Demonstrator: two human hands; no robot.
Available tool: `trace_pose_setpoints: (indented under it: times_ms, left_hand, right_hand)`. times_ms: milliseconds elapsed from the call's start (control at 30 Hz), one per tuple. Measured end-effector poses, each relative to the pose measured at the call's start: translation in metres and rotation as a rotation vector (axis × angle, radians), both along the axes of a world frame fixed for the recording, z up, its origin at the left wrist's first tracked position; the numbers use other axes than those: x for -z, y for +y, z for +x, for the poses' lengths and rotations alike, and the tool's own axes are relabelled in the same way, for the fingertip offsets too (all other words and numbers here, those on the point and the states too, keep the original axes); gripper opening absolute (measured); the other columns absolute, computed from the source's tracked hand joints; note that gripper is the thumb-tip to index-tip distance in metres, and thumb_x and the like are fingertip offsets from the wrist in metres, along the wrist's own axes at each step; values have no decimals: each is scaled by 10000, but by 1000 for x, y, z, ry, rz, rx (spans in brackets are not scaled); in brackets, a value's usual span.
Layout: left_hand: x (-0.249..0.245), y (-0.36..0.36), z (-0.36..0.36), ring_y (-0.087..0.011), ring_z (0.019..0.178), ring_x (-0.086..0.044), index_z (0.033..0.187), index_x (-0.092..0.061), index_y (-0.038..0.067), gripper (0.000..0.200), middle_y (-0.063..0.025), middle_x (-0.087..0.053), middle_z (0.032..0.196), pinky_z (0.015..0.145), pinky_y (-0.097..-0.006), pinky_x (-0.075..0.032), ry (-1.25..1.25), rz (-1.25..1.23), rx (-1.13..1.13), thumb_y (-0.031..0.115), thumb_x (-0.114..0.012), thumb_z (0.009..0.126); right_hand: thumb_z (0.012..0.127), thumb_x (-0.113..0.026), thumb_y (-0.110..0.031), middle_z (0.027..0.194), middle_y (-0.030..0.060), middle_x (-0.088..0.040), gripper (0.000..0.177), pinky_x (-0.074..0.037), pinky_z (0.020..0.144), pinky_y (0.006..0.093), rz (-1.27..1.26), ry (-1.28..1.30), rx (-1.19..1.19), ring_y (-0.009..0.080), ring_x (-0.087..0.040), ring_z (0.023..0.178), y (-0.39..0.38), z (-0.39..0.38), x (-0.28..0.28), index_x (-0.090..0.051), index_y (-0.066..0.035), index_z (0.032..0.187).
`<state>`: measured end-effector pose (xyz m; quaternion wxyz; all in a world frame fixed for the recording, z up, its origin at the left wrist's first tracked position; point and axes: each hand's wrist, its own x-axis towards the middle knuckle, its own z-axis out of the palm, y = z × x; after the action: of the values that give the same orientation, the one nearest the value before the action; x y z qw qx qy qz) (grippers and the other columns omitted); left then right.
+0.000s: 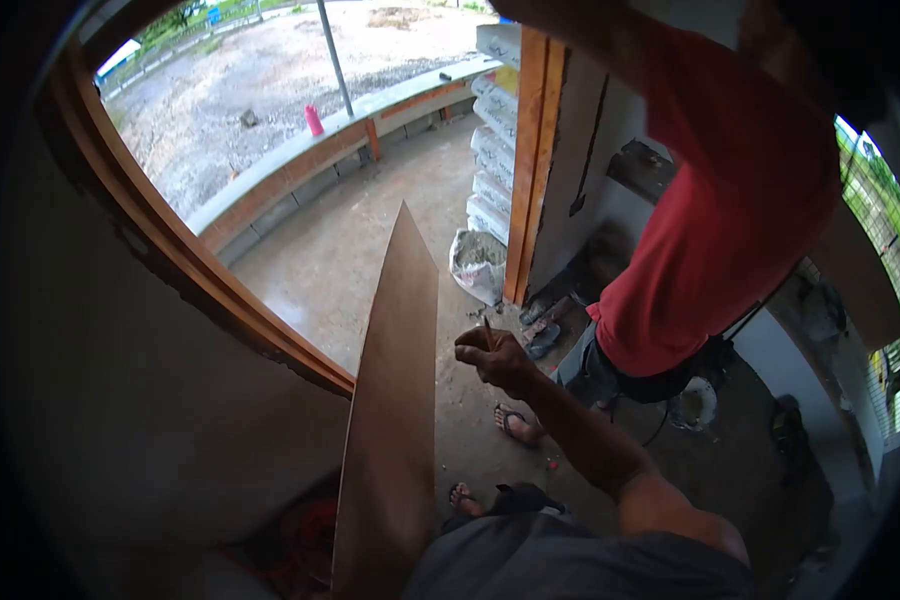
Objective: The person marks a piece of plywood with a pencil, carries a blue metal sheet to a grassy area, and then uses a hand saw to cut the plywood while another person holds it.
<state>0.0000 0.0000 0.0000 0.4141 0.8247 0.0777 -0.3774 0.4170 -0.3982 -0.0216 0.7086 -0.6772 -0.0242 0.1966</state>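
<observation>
My right hand (500,362) is closed around a thin stick that looks like a pencil (488,332), which points upward out of the fist. Just left of this hand stands a long brown wooden panel (390,400), like plywood, tapering to a point at its far end. A gap shows between the hand and the panel's edge. My left hand is out of view. Whether it supports the panel cannot be seen.
A person in a red shirt (710,220) stands close on my right. Beyond the wooden door frame (533,165) are stacked white sacks (492,150) and an open sack (478,262). A bucket (692,405) and shoes (542,340) sit on the floor. A pink bottle (314,121) tops the low wall.
</observation>
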Motion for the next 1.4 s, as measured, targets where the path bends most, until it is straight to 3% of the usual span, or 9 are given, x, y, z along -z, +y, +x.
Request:
trace_pose_setpoints:
  times_ms: [167, 267, 433, 533, 800, 1100, 1200, 1333, 1400]
  left_hand:
    - [-28, -32, 132, -170, 854, -594, 1085, -602, -3, 323, -104, -667, 938, 737, -359, -495, -150, -182, -122, 207, -665, 848]
    - [-4, -17, 179, -262, 1021, -647, 1227, -558, 51, 448, -156, -667, 1080, 898, -368, -490, -53, -20, -65, 125, -604, 788]
    - [9, -34, 285, -358, 872, -666, 1111, -583, 24, 362, -213, -674, 886, 766, -412, -535, 3, 133, -105, 112, -614, 761]
    - [20, -35, 347, -292, 955, -672, 1157, -572, 10, 415, -191, -679, 989, 824, -365, -521, -29, 79, -135, 67, -585, 746]
    - [30, -47, 523, -335, 920, -667, 1166, -544, 7, 405, -213, -676, 961, 785, -369, -531, -133, 11, -270, -19, -552, 762]
    - [76, -27, 685, -390, 610, -637, 1055, -525, -67, 316, -219, -621, 646, 576, -454, -513, -251, 139, -265, 38, -593, 765]
    - [68, -41, 740, -414, 836, -654, 1209, -503, -9, 440, -256, -660, 868, 689, -440, -525, -97, 210, -294, 23, -575, 776]
    - [59, -32, 815, -435, 752, -649, 1226, -463, -28, 470, -275, -650, 818, 650, -457, -521, -152, 147, -318, -1, -566, 768]
    - [70, -21, 846, -424, 705, -652, 1204, -467, -31, 448, -279, -646, 794, 619, -446, -521, -189, 124, -299, -6, -561, 766]
  right_hand:
    - [853, -667, -227, 782, 10, -641, 227, -364, 437, 238, -229, 257, -55, 61, -436, 473, -17, 43, 71, -646, -34, 969]
    - [842, -679, -257, 791, 11, -640, 231, -357, 441, 231, -290, 429, 2, 60, -431, 476, -30, 72, 139, -643, -54, 945]
    - [837, -678, -283, 728, -6, -606, 206, -328, 412, 250, -304, 532, 43, 77, -429, 454, -47, 134, 233, -635, -85, 877]
    - [823, -680, -296, 693, 7, -594, 227, -344, 418, 264, -669, 645, -153, 91, -458, 474, -38, 190, 194, -636, -75, 849]
    - [770, -670, -321, 667, 43, -599, 330, -439, 538, 313, -583, 318, -138, 130, -540, 569, -30, 334, 221, -654, 5, 814]
    - [817, -645, -293, 745, 22, -626, 267, -406, 439, 262, -651, 478, -122, 101, -517, 489, -15, 479, 226, -668, -33, 872]
    - [817, -644, -291, 747, 29, -633, 260, -405, 441, 260, -679, 578, -53, 105, -518, 491, -22, 511, 223, -669, -37, 867]
    - [809, -669, -317, 759, 35, -643, 280, -394, 433, 267, -636, 652, -25, 107, -517, 498, -32, 558, 258, -667, -40, 848]
    - [814, -676, -325, 778, 56, -659, 295, -388, 433, 276, -644, 704, -51, 112, -513, 502, -17, 607, 234, -664, -32, 851]
